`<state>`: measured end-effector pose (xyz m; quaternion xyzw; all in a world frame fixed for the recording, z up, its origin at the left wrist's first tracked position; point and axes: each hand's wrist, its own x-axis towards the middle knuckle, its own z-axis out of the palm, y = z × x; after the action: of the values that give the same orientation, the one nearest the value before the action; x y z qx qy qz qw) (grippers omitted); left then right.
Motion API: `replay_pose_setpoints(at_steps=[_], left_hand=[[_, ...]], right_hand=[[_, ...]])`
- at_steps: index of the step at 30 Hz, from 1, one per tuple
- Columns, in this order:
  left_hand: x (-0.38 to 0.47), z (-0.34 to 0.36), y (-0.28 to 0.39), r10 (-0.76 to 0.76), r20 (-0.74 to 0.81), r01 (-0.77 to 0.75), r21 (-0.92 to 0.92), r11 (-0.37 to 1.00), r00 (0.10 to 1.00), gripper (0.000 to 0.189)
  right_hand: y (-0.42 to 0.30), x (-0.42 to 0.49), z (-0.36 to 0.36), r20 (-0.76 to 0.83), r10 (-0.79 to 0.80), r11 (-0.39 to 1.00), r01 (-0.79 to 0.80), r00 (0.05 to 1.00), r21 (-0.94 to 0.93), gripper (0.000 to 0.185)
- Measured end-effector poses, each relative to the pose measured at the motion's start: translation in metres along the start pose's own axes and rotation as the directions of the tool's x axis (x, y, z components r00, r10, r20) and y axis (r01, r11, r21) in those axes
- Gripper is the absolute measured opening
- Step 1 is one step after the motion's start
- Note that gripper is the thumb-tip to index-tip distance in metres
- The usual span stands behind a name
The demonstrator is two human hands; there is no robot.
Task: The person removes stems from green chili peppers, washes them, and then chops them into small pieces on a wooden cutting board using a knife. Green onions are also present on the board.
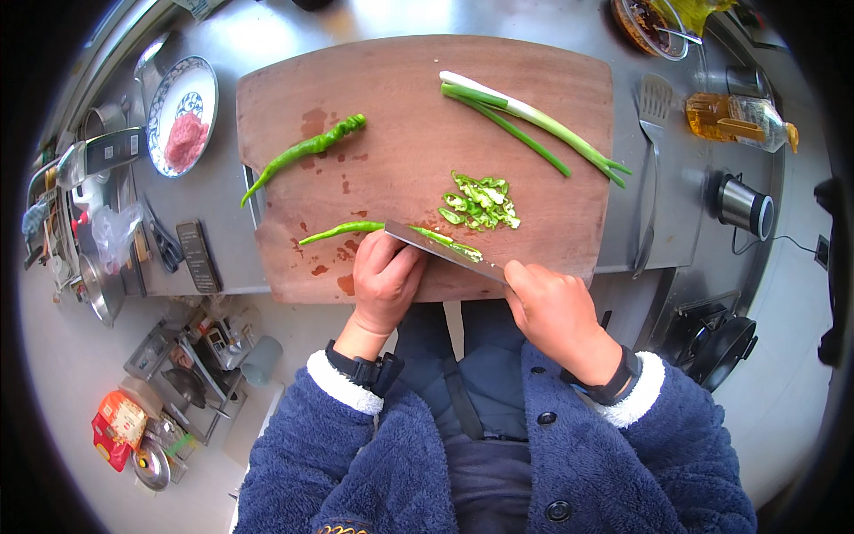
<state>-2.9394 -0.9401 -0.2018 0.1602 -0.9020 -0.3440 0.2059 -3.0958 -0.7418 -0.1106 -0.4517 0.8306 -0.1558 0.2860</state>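
A kitchen knife lies slantwise across the front of the wooden cutting board, its handle gripped in my right hand. Bent fingers of my left hand press a long green chili pepper to the board, against the blade. Beyond the blade, a cut piece of the pepper shows pale seeds. Sliced green chili forms a small pile behind the knife. A whole, wrinkled green chili rests at the board's left, and scallion stalks lie at its back right.
Left of the board are an oval plate holding ground meat, scissors and a dark box. To the right lie a slotted metal spatula and an oil bottle. A sauce bowl stands at the back right.
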Motion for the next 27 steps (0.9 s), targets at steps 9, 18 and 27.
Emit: replay_pose_setpoints(at_steps=[9,18,27], left_hand=[[0.000,0.000,-0.001,-0.015,-0.007,0.014,-0.036,0.999,1.000,0.027],[0.005,-0.001,0.002,-0.006,-0.015,0.005,-0.039,0.999,1.000,0.027],[0.007,-0.001,0.003,0.014,-0.031,-0.016,-0.050,0.999,0.999,0.027]], right_hand=[[-0.005,0.010,0.010,0.033,0.023,1.000,-0.022,0.999,-0.020,0.013],[-0.012,0.031,0.022,-0.030,0.025,1.000,-0.025,0.999,0.008,0.009],[-0.004,0.017,-0.006,-0.068,0.010,1.000,-0.010,0.998,0.008,0.014]])
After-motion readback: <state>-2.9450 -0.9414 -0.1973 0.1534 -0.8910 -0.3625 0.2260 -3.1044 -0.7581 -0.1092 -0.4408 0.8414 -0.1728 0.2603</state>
